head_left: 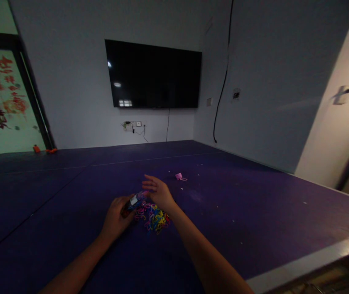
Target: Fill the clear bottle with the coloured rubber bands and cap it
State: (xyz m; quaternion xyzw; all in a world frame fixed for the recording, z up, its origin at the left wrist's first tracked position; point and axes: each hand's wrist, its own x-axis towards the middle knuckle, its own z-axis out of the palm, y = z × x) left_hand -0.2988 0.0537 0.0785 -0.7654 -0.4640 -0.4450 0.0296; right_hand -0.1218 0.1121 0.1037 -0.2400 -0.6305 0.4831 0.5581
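Observation:
A small see-through plastic bottle with a pale label lies tilted in my left hand, its pinkish end pointing up and to the right. Coloured bits show inside it. My right hand is beside that end, fingers stretched out and apart; whether the thumb touches the bottle is hard to see. Below and between both hands is a loose pile of small looped pieces in pink, yellow, blue and red, perhaps little clips or bands. Farther off, a pink cap with a loop lies on the purple surface.
The wide purple tabletop carries a few tiny pale scraps. Small orange objects are at its far left edge. A black television hangs on the wall, with sockets and wires below. One dark cable dangles at the right wall.

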